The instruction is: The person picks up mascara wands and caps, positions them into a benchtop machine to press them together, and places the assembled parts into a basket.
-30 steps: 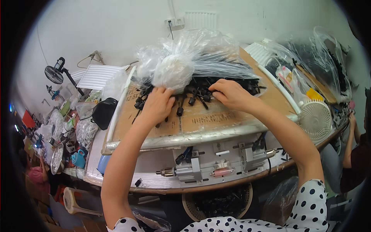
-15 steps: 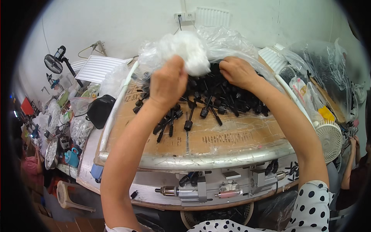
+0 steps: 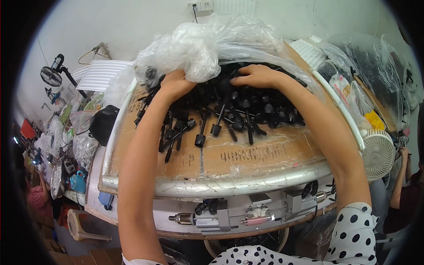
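A heap of black plastic parts (image 3: 216, 129), rod-like with knobbed ends, spills from a clear plastic bag (image 3: 181, 48) onto a taped cardboard sheet (image 3: 260, 154). My left hand (image 3: 176, 85) is closed at the bag's bunched edge, its fingertips partly hidden by the plastic. Over the far part of the heap, my right hand (image 3: 260, 76) has thumb and fingers drawn together among the dark parts. What those fingers hold, if anything, cannot be made out.
A padded silvery rail (image 3: 247, 183) edges the cardboard. Below it sits a metal clamping fixture (image 3: 216, 220) on the bench. A white fan (image 3: 377, 154) stands at right, a black pouch (image 3: 104, 125) at left. Another person's hand (image 3: 404, 154) shows at far right.
My left hand has come down and left, and the bunched plastic has spread out toward the left. My right hand has shifted slightly left over the heap. The view has shifted a little.
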Tool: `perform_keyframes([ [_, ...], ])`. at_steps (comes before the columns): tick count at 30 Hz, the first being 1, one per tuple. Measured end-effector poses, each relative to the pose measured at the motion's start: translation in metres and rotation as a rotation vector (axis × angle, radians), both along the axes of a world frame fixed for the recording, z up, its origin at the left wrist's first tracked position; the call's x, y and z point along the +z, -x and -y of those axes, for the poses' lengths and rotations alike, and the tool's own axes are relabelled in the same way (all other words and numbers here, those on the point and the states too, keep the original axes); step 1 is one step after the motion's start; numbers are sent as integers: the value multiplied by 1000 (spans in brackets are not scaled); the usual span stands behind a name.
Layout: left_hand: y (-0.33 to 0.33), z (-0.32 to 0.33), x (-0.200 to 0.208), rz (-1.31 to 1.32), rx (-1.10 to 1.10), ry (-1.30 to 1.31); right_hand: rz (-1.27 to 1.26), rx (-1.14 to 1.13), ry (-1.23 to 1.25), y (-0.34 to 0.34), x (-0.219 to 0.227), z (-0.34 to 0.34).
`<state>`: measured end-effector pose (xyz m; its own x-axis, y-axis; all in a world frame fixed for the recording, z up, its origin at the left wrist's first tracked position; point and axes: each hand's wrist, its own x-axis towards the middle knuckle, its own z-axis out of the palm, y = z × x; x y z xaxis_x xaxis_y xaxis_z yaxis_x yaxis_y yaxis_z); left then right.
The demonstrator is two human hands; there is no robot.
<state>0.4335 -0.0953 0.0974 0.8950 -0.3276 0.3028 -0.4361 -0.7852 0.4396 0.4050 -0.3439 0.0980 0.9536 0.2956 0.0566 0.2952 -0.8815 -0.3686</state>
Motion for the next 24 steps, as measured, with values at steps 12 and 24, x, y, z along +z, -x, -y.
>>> perform_keyframes([
  [12,80,-5,-6,230,-180,1,59,190,-31,84,18,7],
  [24,187,16,-17,360,-217,381,526,54,281,192,10,-21],
])
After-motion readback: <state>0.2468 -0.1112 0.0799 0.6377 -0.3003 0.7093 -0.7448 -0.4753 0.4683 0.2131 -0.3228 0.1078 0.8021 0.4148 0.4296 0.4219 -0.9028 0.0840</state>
